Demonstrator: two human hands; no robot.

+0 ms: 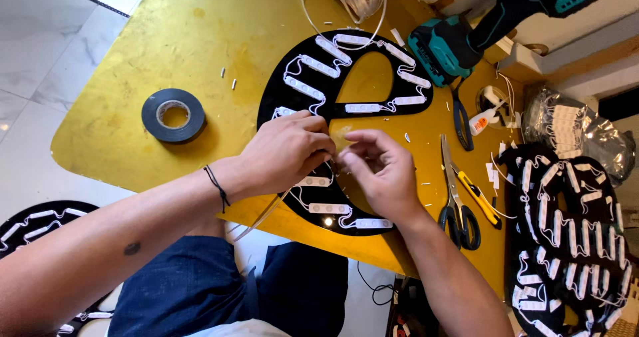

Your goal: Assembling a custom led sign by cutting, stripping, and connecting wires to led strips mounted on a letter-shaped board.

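Both hands, left hand (287, 152) and right hand (379, 172), meet fingertip to fingertip, pinched on something too small to tell, over the black panel (279, 87) lined with white modules (319, 66) on the yellow table (200, 37), scissors (456, 204) just right.

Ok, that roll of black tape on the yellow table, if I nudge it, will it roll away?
Probably not: the black tape roll lies flat on the yellow table, so it would likely slide. Stood on edge, its round shape could roll. It looks compact, stiff and light.
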